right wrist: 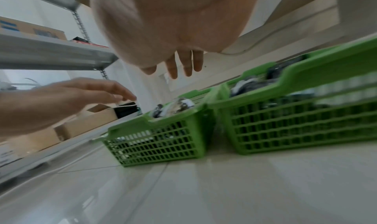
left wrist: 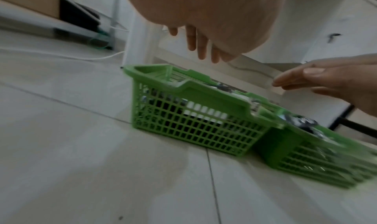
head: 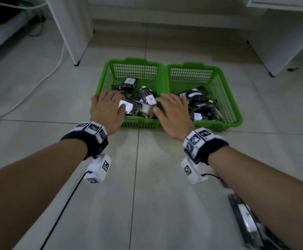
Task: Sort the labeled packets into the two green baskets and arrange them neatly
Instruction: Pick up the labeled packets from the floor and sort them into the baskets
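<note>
Item: two green baskets, centre of the head view, side by side and touching. Left basket (head: 114, 69) holds a loose heap of labeled packets (head: 143, 103); right basket (head: 226, 82) holds another heap. I see my left hand (head: 108, 110) and right hand (head: 174, 112) spread above the left basket's near half, fingers extended, gripping nothing. One stray packet (head: 246, 219) lies at lower right (blurred). Risk, as I judge it: sweeping the slippery heap flat may push packets over the rim, and the stray could be forgotten.
</note>
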